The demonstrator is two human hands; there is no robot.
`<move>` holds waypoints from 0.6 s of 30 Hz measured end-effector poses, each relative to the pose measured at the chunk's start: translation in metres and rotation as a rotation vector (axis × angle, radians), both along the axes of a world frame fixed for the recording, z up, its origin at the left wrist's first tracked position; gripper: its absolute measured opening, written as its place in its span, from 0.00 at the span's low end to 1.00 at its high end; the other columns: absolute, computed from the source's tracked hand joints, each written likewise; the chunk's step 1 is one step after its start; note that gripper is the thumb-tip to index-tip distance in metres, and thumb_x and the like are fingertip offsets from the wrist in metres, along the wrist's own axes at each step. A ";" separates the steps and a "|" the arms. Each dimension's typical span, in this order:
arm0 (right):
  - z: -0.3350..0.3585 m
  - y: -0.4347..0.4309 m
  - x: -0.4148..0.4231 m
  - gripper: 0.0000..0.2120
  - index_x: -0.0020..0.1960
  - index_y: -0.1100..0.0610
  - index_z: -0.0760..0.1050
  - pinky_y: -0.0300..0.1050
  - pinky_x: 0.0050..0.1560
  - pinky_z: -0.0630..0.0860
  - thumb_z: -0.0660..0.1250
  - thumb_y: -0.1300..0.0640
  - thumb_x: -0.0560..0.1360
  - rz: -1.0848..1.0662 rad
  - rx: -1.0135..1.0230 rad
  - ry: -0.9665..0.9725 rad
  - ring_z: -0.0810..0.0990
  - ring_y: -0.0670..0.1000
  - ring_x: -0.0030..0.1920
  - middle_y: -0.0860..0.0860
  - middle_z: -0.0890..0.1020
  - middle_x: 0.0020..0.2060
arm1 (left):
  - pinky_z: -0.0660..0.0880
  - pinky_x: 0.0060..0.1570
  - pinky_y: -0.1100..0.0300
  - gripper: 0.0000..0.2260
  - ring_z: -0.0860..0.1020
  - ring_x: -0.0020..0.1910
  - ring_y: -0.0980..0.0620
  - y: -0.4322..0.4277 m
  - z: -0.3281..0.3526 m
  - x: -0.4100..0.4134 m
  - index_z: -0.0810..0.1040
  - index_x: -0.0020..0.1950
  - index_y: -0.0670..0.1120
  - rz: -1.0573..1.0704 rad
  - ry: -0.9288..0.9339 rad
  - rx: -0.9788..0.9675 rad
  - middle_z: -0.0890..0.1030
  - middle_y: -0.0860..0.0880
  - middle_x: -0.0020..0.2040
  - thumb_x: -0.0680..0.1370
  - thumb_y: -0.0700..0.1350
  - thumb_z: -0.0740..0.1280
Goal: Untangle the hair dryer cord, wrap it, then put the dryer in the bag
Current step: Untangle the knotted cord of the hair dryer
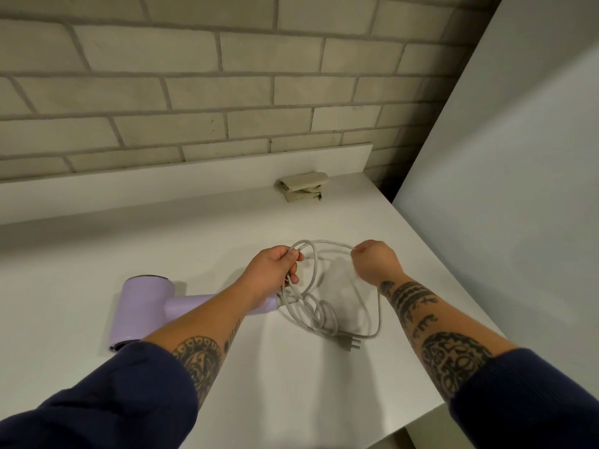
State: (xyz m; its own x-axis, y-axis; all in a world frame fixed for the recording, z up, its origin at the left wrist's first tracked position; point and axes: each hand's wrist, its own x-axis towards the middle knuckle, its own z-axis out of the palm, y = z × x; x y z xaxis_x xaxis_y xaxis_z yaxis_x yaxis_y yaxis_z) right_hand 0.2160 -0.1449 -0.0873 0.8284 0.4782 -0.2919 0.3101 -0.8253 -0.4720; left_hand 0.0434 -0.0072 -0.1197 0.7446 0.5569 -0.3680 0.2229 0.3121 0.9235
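A lilac hair dryer (142,311) lies on its side on the white table (97,254), its handle pointing right under my left forearm. Its grey-white cord (319,314) runs from the handle's end into loose loops on the table and ends in a plug (351,344). My left hand (274,273) grips several strands of the cord lifted above the table. My right hand (376,262) pinches one strand a little to the right, so a raised loop spans between the two hands. A folded beige bag (303,187) lies at the back of the table.
A pale brick wall (194,92) rises behind a low white ledge (194,179) at the table's back. A white panel (502,189) stands to the right of the table. The table's front right edge (421,416) drops off near my right forearm.
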 end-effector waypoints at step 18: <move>-0.010 0.018 -0.005 0.18 0.52 0.48 0.82 0.61 0.63 0.75 0.60 0.40 0.71 -0.140 0.361 0.114 0.81 0.57 0.54 0.50 0.85 0.50 | 0.71 0.40 0.56 0.12 0.70 0.41 0.45 -0.001 0.000 -0.006 0.83 0.46 0.47 -0.121 0.022 0.121 0.79 0.47 0.38 0.85 0.49 0.63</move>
